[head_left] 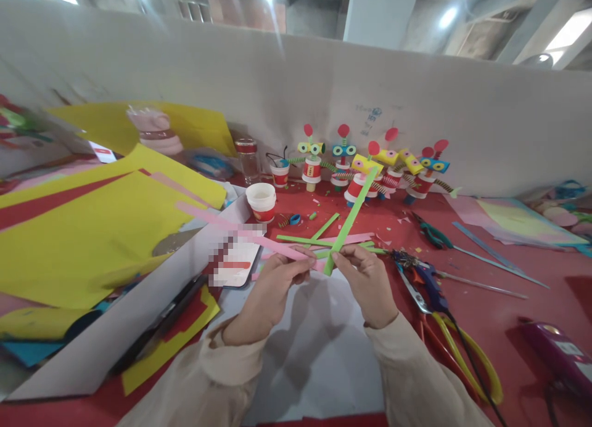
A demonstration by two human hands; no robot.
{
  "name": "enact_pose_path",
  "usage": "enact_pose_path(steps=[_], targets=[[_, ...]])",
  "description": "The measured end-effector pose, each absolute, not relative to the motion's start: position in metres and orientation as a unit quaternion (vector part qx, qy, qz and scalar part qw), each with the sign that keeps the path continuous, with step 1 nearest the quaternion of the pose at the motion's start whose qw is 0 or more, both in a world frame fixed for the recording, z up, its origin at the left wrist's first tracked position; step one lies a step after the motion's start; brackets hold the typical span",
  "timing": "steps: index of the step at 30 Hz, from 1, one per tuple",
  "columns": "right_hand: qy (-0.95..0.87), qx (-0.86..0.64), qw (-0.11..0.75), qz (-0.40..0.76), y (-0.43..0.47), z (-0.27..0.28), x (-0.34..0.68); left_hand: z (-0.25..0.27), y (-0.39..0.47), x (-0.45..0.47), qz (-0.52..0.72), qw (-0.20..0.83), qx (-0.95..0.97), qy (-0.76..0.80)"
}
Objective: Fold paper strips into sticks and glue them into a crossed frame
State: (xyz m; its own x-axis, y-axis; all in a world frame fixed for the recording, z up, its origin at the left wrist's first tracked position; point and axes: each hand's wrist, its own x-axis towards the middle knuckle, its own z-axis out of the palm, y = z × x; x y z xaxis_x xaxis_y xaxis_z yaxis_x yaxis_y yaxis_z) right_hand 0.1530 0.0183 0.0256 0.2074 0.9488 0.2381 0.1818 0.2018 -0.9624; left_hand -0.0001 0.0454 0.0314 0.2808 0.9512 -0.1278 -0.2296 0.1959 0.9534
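Between the thumb and fingers of my left hand (277,285) is a long pink paper strip (240,231), which runs out to the upper left. My right hand (367,282) pinches a green paper strip (354,217) that slants up toward the back. The near ends of both strips meet between my hands, the green crossing the pink; I cannot tell whether they are stuck together. Below lies a pale grey sheet (319,359). Behind my hands, loose green strips (300,239) and pink strips (358,238) lie on the red table (485,279).
Several cup figures (312,168) stand along the back wall. A white paper cup (261,199) and a phone (238,264) are left of centre. Scissors (462,353), pliers (432,231) and a hot glue gun (428,282) lie right. Yellow sheets (92,236) cover the left.
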Motion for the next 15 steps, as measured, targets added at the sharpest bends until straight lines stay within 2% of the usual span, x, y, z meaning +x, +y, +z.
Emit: enact_pose_path(steps=[15], targets=[[-0.533,-0.553,0.552,0.326,0.0155,0.0288,0.151,0.0302,0.0446,0.0056,0.433,0.655,0.468,0.404]])
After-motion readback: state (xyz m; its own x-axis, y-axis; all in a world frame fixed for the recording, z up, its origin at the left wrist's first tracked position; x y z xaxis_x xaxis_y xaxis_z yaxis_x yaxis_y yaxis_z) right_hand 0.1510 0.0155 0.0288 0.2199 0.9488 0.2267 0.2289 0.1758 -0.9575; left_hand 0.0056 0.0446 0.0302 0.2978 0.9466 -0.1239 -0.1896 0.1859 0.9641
